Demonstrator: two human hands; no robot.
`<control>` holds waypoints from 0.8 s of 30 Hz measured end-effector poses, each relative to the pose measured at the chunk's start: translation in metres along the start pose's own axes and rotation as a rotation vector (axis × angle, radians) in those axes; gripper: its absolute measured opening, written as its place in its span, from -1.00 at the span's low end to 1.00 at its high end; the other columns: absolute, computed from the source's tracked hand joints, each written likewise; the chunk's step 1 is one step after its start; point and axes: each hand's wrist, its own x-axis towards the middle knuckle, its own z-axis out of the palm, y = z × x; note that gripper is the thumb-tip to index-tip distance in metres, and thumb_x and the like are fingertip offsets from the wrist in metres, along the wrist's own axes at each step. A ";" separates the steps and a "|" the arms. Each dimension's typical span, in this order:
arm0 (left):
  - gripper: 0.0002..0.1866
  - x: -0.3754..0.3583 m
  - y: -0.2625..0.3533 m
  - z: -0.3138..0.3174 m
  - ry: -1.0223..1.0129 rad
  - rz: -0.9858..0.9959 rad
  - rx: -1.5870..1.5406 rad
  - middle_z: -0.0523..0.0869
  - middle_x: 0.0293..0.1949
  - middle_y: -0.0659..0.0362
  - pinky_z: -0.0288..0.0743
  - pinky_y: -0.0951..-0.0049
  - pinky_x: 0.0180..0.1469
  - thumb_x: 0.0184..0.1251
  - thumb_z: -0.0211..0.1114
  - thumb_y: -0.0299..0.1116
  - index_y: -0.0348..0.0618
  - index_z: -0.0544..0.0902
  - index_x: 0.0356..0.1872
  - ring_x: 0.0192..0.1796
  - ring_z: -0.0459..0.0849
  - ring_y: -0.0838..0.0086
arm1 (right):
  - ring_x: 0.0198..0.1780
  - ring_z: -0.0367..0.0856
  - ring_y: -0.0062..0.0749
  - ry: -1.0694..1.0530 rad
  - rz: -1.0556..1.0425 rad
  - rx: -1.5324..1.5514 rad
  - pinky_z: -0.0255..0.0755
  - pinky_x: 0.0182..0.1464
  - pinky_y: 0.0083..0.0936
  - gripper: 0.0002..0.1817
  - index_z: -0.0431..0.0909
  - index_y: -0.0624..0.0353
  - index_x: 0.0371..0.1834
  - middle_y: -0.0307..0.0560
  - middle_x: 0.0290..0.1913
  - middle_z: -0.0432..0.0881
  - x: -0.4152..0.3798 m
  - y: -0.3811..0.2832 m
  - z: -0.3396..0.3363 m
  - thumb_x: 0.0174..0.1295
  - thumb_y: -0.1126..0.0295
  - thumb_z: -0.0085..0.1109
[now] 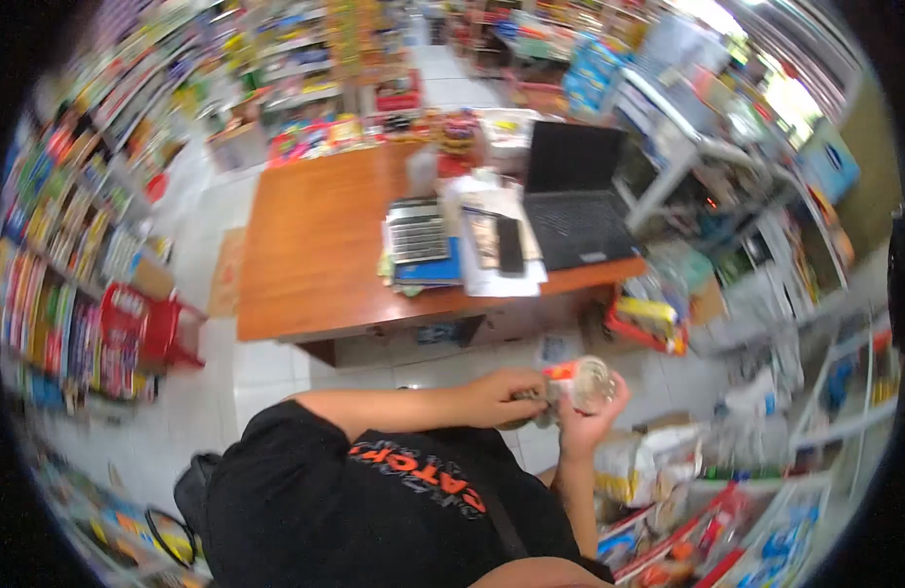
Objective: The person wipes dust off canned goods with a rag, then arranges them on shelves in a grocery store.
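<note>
In front of my black shirt, both hands are close together. My right hand is wrapped round a clear round container with its round end facing up. A red and orange label shows on the container's left side. My left hand is closed just left of it, with its fingers bent round something small and dark that blur hides. Whether the left hand touches the container cannot be made out.
Ahead stands a wooden desk bearing a calculator, papers, a phone and a black laptop. A red plastic stool is at the left, near packed shelves. Goods and a red basket crowd the right side.
</note>
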 end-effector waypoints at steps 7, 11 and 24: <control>-0.87 0.025 -0.008 0.009 0.469 -0.064 -0.220 0.52 -0.14 0.08 0.31 0.47 -0.04 0.26 0.05 -0.39 -0.24 0.45 -0.38 -0.11 0.46 0.43 | 0.00 0.41 -0.15 -0.408 -0.484 -0.258 0.31 0.04 -0.37 -0.12 0.12 0.18 0.02 0.16 -0.04 0.36 -0.006 -0.030 0.002 -0.37 0.28 0.54; -0.87 0.024 -0.014 -0.003 0.240 -0.051 -0.451 0.46 0.05 0.00 0.30 0.39 0.07 0.18 0.09 -0.40 -0.26 0.47 -0.46 0.00 0.47 0.40 | 0.08 0.31 -0.29 -0.318 -0.315 0.078 0.26 0.10 -0.34 -0.08 0.06 0.16 0.08 0.03 0.06 0.23 -0.011 -0.009 0.007 -0.37 0.38 0.52; -0.84 0.018 -0.036 0.016 0.388 -0.074 -0.357 0.45 -0.04 0.07 0.33 0.48 0.01 0.26 0.06 -0.45 -0.14 0.36 -0.15 -0.01 0.44 0.43 | -0.01 0.33 -0.40 -0.087 -0.074 0.139 0.27 0.06 -0.45 -0.34 0.11 0.22 0.02 -0.03 -0.05 0.27 -0.007 0.013 0.017 -0.08 0.39 0.34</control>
